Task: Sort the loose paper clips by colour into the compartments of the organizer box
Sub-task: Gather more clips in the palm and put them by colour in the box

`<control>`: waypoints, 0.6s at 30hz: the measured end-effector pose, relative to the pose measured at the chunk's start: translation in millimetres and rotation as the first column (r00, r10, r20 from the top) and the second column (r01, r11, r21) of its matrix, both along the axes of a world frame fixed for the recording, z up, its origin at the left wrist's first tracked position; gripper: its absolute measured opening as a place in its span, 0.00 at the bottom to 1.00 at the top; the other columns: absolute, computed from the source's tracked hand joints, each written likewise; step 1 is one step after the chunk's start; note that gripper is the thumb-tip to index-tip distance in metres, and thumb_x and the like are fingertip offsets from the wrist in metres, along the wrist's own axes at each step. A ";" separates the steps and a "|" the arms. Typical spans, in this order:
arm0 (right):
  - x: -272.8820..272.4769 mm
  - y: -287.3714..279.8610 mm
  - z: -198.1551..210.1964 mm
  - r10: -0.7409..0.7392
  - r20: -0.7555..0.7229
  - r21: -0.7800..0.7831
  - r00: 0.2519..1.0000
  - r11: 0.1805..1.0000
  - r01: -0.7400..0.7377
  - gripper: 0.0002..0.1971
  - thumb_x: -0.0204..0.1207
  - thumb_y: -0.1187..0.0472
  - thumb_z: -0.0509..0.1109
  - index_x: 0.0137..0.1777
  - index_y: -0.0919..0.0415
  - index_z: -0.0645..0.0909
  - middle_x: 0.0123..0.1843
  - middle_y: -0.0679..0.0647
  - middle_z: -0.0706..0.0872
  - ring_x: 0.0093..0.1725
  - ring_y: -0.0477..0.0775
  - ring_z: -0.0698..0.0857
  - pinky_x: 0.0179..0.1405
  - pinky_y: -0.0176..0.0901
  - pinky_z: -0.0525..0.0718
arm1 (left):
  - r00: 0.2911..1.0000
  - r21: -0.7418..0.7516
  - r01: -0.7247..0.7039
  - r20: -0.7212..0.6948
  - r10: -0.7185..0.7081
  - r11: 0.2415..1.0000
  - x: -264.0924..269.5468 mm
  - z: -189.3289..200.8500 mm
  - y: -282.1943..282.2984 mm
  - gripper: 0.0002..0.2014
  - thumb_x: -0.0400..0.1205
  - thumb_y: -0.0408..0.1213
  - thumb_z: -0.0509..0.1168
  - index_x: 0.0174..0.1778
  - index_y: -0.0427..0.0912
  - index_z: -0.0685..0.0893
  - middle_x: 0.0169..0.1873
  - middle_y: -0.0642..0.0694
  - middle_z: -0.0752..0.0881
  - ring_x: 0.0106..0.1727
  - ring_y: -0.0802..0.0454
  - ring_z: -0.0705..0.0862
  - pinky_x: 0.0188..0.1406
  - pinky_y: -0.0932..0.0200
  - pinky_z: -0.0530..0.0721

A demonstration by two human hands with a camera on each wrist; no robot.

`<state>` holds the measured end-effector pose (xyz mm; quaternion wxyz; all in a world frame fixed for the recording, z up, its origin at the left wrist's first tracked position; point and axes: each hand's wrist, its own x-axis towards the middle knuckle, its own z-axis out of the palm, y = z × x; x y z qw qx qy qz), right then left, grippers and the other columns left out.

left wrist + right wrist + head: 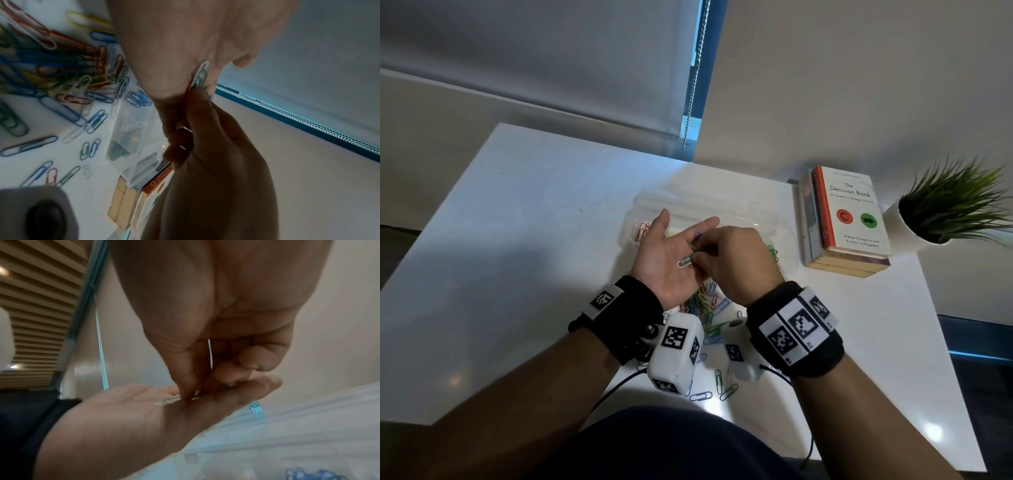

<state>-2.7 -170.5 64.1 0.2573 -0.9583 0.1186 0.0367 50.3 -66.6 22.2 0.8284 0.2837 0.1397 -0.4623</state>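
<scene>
My left hand (pixel 671 253) is held palm up and flat above the table, in front of the clear organizer box (pixel 722 205). A white paper clip (pixel 684 263) and a green paper clip (pixel 693 248) lie on the palm. My right hand (pixel 698 257) reaches onto that palm, thumb and forefinger pinching the green paper clip (pixel 202 78). In the right wrist view the fingertips (pixel 189 395) press on the clips (pixel 166 401). The pile of loose mixed-colour clips (pixel 705 303) lies on the table under both hands. Red clips (pixel 642 229) and green clips (pixel 772 251) sit in box compartments.
A stack of books (pixel 849 219) stands right of the box, a potted plant (pixel 955 205) beyond it. Stray blue and green clips (pixel 722 387) lie near the table's front edge. A blind chain (pixel 693 85) hangs at the back wall.
</scene>
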 end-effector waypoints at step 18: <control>2.1 -5.9 1.5 0.290 0.052 -0.033 0.956 0.957 -0.288 0.06 0.68 0.69 0.68 0.41 0.58 0.81 0.41 0.56 0.84 0.43 0.58 0.82 0.42 0.52 0.80 | 0.997 -0.081 0.049 -0.052 -0.053 0.996 2.6 -10.2 1.2 0.41 0.82 0.67 0.44 0.78 0.37 0.69 0.61 0.39 0.76 0.63 0.45 0.73 0.58 0.54 0.72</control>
